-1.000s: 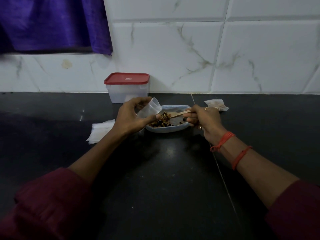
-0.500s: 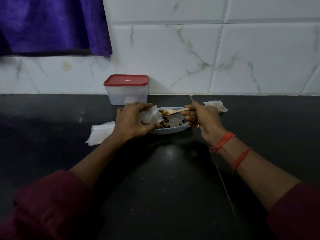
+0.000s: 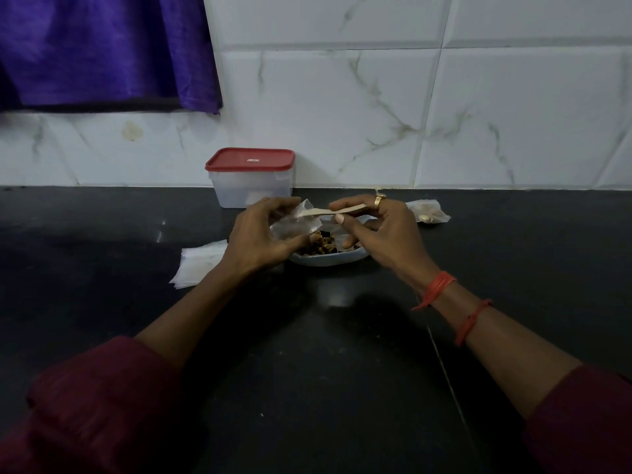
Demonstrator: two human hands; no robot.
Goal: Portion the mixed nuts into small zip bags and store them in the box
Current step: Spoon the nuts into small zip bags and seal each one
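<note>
A pale blue plate (image 3: 337, 261) of mixed nuts (image 3: 321, 247) sits on the black counter in front of me. My left hand (image 3: 260, 234) holds a small clear zip bag (image 3: 294, 224) open just above the plate's left side. My right hand (image 3: 383, 230) pinches a wooden spoon (image 3: 325, 212) between thumb and fingers, its bowl pointing left into the bag's mouth. The clear box with a red lid (image 3: 251, 176) stands closed against the wall behind my left hand.
A stack of unused zip bags (image 3: 198, 266) lies left of the plate. A filled bag of nuts (image 3: 427, 215) lies to the right of my right hand. White tiled wall runs behind; a purple cloth (image 3: 102, 53) hangs top left.
The spoon has lifted from the plate and swung left, up to the bag's mouth. My left hand raised the bag slightly to meet it.
</note>
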